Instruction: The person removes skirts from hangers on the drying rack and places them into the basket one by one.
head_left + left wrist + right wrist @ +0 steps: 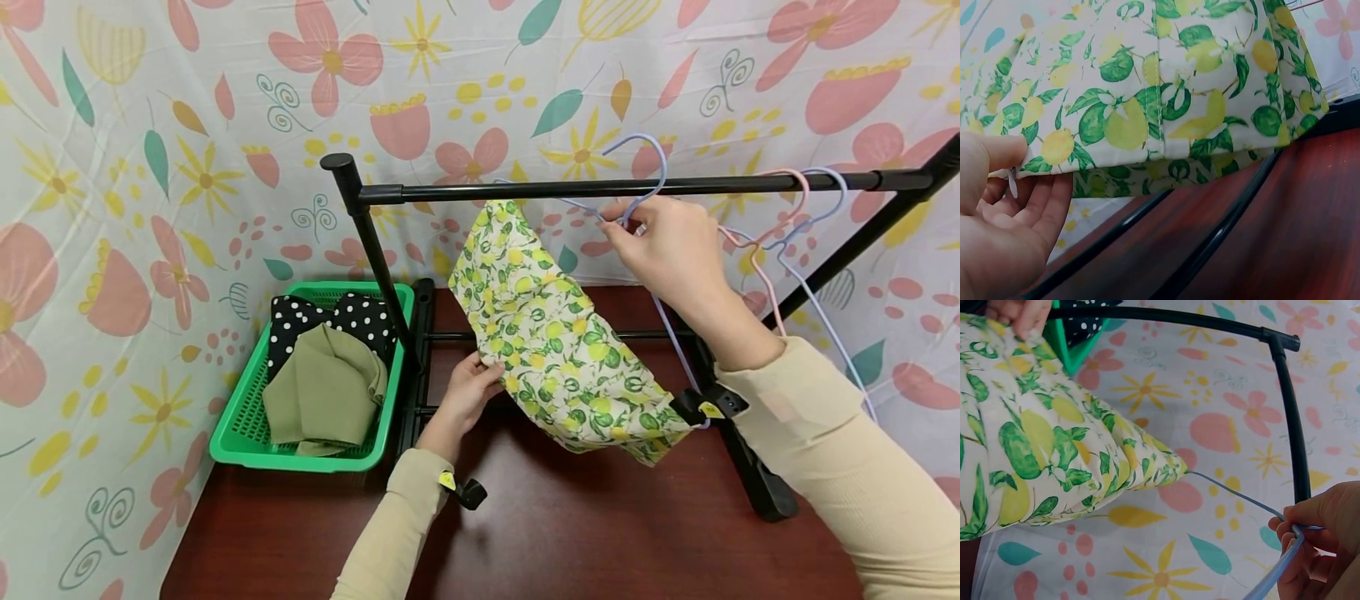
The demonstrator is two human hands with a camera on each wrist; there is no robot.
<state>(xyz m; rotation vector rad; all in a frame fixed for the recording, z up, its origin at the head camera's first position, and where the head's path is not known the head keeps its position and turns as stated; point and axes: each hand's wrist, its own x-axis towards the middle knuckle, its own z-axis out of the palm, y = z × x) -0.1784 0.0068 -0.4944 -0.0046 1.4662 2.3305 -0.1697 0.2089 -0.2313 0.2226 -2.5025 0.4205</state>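
A lemon-print cloth (555, 342) with green leaves hangs slanted from one arm of a blue hanger (663, 162). My left hand (467, 390) pinches the cloth's left edge between thumb and fingers. In the left wrist view, that hand (1016, 225) grips the cloth's hem beside a small pale tab. My right hand (671, 246) pinches the hanger's neck just beneath the rack's rail. The hook rises above the rail; whether it rests there, I cannot tell. In the right wrist view, one hanger arm runs into a pointed corner of the cloth (1054, 437).
A black rack rail (480, 192) crosses ahead on black posts. At its right hang a pink hanger (797, 196) and another blue hanger (840, 187). Left of the rack, a green basket (225, 446) holds an olive cloth (326, 387) and a black polka-dot cloth (281, 329).
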